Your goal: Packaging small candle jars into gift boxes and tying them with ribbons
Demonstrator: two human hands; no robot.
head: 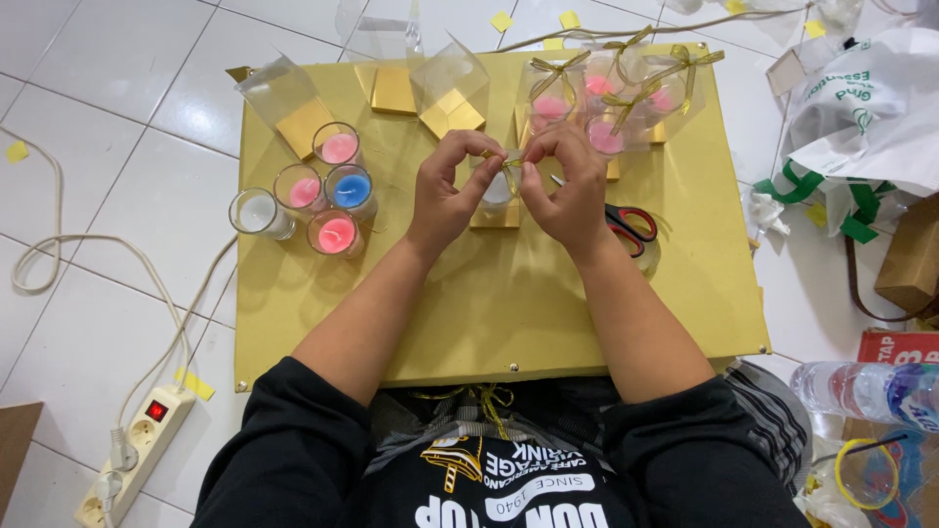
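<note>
Fingers (468, 149) of the left hand (445, 196) and right hand (567, 191) pinch a gold ribbon (508, 168) over a clear box (496, 200) at the middle of the yellow counter (489, 303) — both closed on it. Scissors (626, 225) lie just beside the right hand; candle glasses (318, 196) stand to the left, tied boxes (611, 98) behind

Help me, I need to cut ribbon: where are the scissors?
The scissors lie on the gold board, just right of the right hand, partly hidden under that wrist.
</note>
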